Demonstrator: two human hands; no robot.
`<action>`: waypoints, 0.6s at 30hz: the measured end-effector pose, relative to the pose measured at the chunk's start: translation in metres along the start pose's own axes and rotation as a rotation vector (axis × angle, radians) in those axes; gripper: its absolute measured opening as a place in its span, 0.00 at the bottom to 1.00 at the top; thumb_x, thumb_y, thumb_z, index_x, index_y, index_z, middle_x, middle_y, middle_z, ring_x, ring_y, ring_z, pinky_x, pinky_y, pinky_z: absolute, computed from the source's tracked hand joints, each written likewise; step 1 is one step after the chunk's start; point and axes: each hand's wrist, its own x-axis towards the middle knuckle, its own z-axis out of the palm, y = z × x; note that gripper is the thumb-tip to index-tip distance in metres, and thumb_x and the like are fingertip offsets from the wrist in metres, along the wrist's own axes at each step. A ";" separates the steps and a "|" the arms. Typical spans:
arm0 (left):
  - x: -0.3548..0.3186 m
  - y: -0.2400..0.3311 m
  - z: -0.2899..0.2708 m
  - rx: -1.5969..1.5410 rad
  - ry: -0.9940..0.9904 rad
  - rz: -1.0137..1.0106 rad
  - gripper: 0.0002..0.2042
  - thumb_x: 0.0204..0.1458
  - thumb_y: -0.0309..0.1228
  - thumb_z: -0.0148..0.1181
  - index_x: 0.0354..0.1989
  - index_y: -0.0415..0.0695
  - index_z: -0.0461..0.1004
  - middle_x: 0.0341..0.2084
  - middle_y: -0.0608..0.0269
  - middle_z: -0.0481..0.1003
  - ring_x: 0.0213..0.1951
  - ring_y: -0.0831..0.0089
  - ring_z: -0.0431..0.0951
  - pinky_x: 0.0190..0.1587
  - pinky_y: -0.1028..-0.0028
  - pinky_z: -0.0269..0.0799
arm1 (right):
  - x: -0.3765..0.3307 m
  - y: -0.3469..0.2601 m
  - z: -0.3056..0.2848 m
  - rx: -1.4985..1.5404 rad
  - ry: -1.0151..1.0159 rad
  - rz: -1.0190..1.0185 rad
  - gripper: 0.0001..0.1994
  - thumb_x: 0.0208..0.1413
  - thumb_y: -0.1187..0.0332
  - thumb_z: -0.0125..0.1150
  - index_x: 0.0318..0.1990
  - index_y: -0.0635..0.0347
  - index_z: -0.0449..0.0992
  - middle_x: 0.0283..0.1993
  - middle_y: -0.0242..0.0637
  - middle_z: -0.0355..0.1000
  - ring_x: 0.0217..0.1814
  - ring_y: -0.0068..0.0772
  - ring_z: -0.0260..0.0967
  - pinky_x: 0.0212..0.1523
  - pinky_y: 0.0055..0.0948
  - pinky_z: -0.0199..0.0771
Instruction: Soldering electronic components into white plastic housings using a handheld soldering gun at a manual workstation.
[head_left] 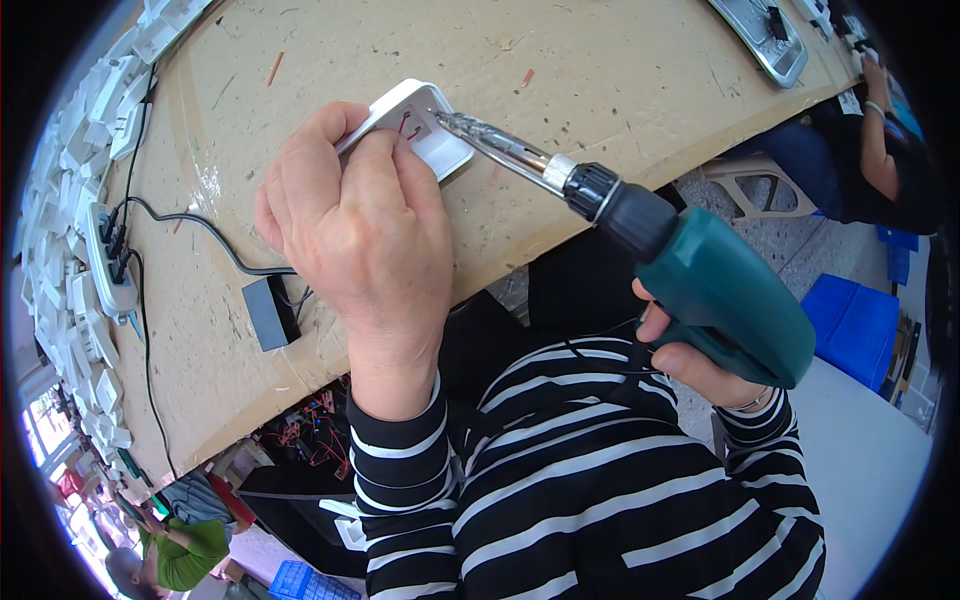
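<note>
- Pinning the white plastic socket housing (420,125) flat to the tabletop (620,80): left hand (355,235) lies over its near half, fingers curled down on top, thumb side along the left edge.
- Housing sits near the tabletop's front edge, far end poking out past the fingertips; open cavity faces up, with reddish bits inside, probably contacts or wire ends — too small to be sure.
- Right hand (690,360) is wrapped closed round the grip of the green power screwdriver (720,295), one finger curled forward at the trigger area.
- Long steel bit (495,145) runs up-left from the chuck; its tip is down in the housing cavity, just beside the left fingertips.
- Handling, my read: the housing is a light, stiff, thin-walled moulding, smooth enough to skate on the tabletop under driver torque. It likely wants holding by downward pressure on the flat rim and long sides, not a squeeze across the open cavity, which could flex or crack.
- Driver looks far heavier than the part; the weight hangs at the body, so the pistol grip is the hold point.
- Around it: black adapter box (270,312) with cable (200,225) left of the wrist, a stack of white parts (75,190) along the far left edge, a metal tray (765,40) at top right.
</note>
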 end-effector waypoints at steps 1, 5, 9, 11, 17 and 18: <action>0.000 0.000 0.000 -0.004 -0.001 -0.002 0.03 0.38 0.22 0.61 0.24 0.38 0.76 0.34 0.61 0.73 0.37 0.67 0.71 0.45 0.68 0.58 | -0.001 0.000 0.001 0.100 0.039 0.041 0.29 0.41 0.74 0.71 0.52 0.74 0.65 0.35 0.43 0.75 0.32 0.25 0.76 0.31 0.20 0.76; 0.001 0.001 0.000 -0.003 0.003 -0.010 0.03 0.38 0.22 0.60 0.24 0.38 0.76 0.34 0.61 0.73 0.37 0.67 0.71 0.46 0.68 0.58 | 0.001 -0.003 -0.002 0.243 0.028 0.071 0.28 0.42 0.76 0.69 0.52 0.74 0.65 0.32 0.41 0.75 0.33 0.25 0.76 0.31 0.20 0.76; 0.002 -0.001 -0.003 -0.029 -0.008 -0.021 0.03 0.38 0.22 0.60 0.24 0.38 0.76 0.34 0.60 0.72 0.38 0.65 0.71 0.45 0.67 0.61 | -0.001 -0.004 -0.007 0.348 -0.045 0.185 0.28 0.46 0.73 0.64 0.55 0.70 0.63 0.51 0.52 0.68 0.37 0.28 0.72 0.39 0.25 0.73; 0.003 -0.002 -0.006 -0.042 -0.028 -0.040 0.04 0.39 0.22 0.60 0.25 0.38 0.76 0.35 0.60 0.72 0.38 0.64 0.71 0.45 0.66 0.62 | 0.001 -0.003 -0.005 0.343 -0.050 0.131 0.30 0.46 0.73 0.64 0.57 0.71 0.60 0.51 0.54 0.68 0.37 0.28 0.72 0.38 0.26 0.73; 0.003 -0.005 -0.027 -0.012 0.094 -0.002 0.14 0.43 0.25 0.61 0.39 0.36 0.70 0.36 0.55 0.70 0.38 0.58 0.72 0.40 0.65 0.68 | 0.005 0.002 -0.006 0.608 0.229 0.136 0.34 0.48 0.69 0.63 0.60 0.71 0.52 0.51 0.61 0.65 0.33 0.32 0.73 0.33 0.30 0.77; 0.002 -0.007 -0.029 -0.039 -0.052 -0.052 0.14 0.44 0.24 0.60 0.41 0.37 0.69 0.36 0.54 0.70 0.37 0.58 0.72 0.38 0.65 0.68 | 0.003 0.004 -0.009 0.607 0.232 0.129 0.33 0.49 0.68 0.61 0.60 0.71 0.52 0.51 0.61 0.64 0.33 0.33 0.73 0.34 0.30 0.76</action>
